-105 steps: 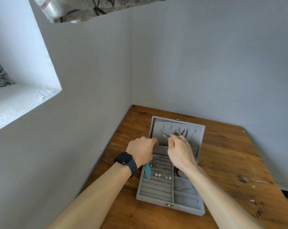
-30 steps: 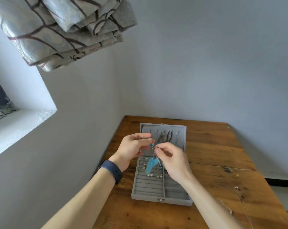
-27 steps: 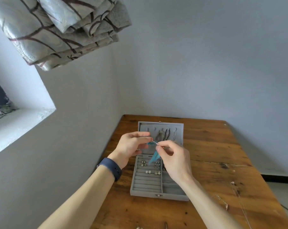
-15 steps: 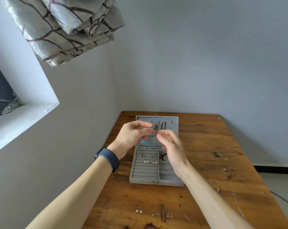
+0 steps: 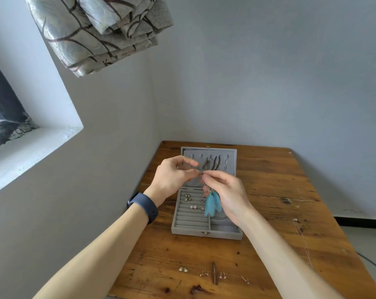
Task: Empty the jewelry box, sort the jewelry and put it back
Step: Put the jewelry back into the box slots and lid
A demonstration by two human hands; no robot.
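The feather earring [image 5: 212, 205] hangs in the air above the open box [image 5: 206, 233], its blue feathers pointing down over the ring rows, long axis near upright. Its metal top runs up to where our two hands meet. The right hand [image 5: 228, 190] pinches the thin chain just above the feathers, and the left hand [image 5: 174, 176] pinches the hook end between thumb and forefinger, so both are clamped on the one piece. The feathers lie just beside our right palm and below the left fingertips; the right hand is nearer and seems to bear the weight. We judge that we are freeing the hook before laying the piece out. The studs [image 5: 222, 275] lie in a row at the near edge of the surface [image 5: 279, 180], well apart from the box and toward us, so the carry would go down and back. Necklaces [image 5: 214, 164] hang in the lid and pearls [image 5: 193, 206] sit in the rows, so the emptying is not done.
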